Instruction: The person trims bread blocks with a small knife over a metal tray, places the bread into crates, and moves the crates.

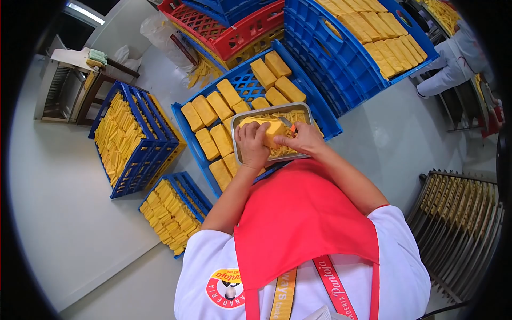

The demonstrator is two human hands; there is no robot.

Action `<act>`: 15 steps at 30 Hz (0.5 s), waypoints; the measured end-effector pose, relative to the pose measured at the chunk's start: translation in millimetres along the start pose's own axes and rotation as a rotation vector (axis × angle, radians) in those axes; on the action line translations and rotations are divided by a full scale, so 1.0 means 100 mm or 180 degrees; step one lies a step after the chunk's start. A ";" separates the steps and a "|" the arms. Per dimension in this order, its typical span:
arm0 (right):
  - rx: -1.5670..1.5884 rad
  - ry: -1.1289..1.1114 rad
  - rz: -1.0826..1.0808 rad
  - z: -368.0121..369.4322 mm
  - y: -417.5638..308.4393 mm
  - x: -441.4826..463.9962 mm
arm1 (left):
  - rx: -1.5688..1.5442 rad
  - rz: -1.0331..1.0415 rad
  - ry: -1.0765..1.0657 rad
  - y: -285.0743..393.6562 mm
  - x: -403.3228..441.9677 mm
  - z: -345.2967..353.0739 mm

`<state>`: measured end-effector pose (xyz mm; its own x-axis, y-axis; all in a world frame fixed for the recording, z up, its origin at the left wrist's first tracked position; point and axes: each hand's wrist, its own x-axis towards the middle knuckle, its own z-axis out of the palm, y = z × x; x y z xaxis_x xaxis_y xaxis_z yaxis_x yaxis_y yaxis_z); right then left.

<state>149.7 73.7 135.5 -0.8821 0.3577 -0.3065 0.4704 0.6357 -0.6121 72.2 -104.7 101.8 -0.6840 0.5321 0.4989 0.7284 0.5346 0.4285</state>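
Observation:
A yellow bread loaf [273, 131] is gripped in my left hand [253, 142], whose fingers wrap over its near left side. My right hand [305, 140] is closed around a small knife [286, 122]; its blade and a bit of orange handle show at the loaf's far right corner. The thumb of that hand presses near the loaf's end. Both hands are over a metal tray [235, 128] holding thin yellow trimmings [295, 117]. Under and around the tray, a blue crate [314, 109] carries several more yellow loaves [218, 106].
Left stand blue crates [160, 145] of yellow slices, with a lower stack [198, 197] nearby. Red and blue crates [245, 37] rise ahead, beside a clear plastic bag [165, 45]. A tall blue stack [336, 64] holds loaves. A person in white [453, 64] and a rack [453, 224] are at right.

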 end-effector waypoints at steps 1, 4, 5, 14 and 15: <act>0.0040 0.0027 -0.0042 0.01 0.01 0.01 | 0.0082 0.0053 0.0071 0.01 0.00 0.00; 0.0190 -0.0520 0.0158 -0.05 -0.03 0.01 | 0.0302 0.0227 0.0155 0.03 0.01 -0.02; 0.0188 -0.0522 0.0159 -0.05 -0.04 -0.01 | 0.0302 0.0224 0.0154 0.03 0.01 -0.02; 0.0519 -0.0492 -0.0005 0.08 -0.05 -0.14 | 0.0232 0.0232 0.0097 0.04 -0.01 0.04; 0.0500 -0.0557 -0.0050 0.06 -0.06 -0.15 | 0.0251 0.0287 0.0016 0.02 -0.01 0.03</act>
<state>159.7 61.0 139.5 -0.8864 0.2159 -0.4094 0.4592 0.5211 -0.7194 74.5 -102.3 100.0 -0.6156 0.5773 0.5365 0.7815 0.5348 0.3213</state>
